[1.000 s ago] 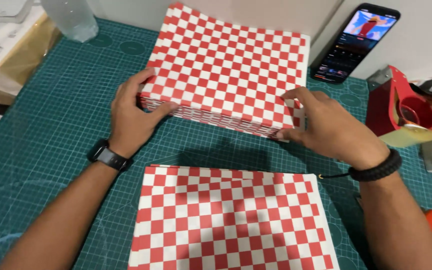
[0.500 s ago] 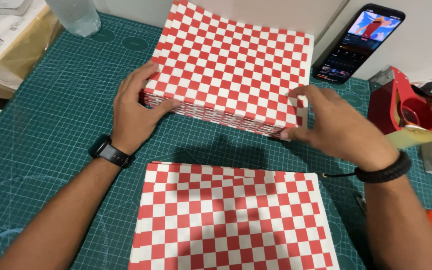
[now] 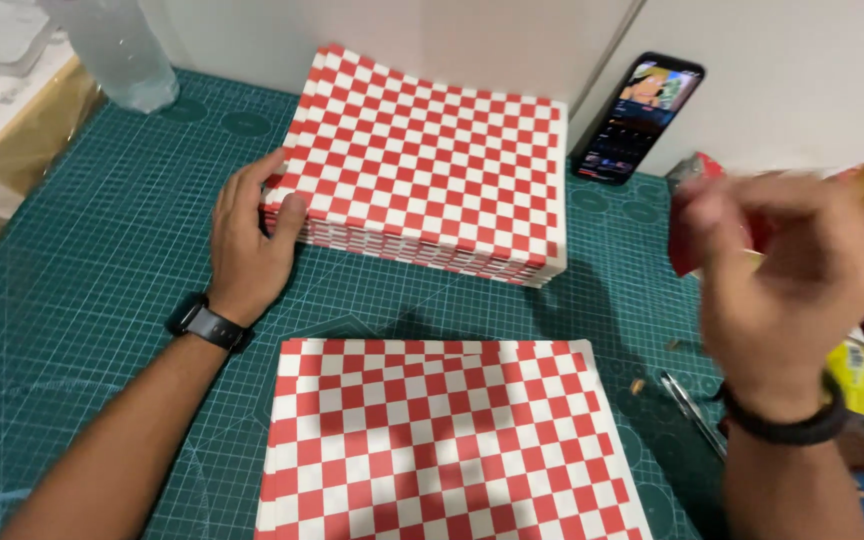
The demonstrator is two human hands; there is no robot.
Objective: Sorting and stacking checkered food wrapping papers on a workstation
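L hand (image 3: 247, 235) flat, fingers spread on left edge of checkered paper stack (image 3: 422, 165), long axis left-right; R hand (image 3: 792, 265) blurred, raised well right of stack, grip can't tell; single sheet (image 3: 442, 440) nearer

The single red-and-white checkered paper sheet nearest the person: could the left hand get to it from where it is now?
Probably yes. The left hand rests against the edge of the thick stack of checkered sheets, and only bare green cutting mat lies between it and the single sheet. Nothing lies on that sheet.
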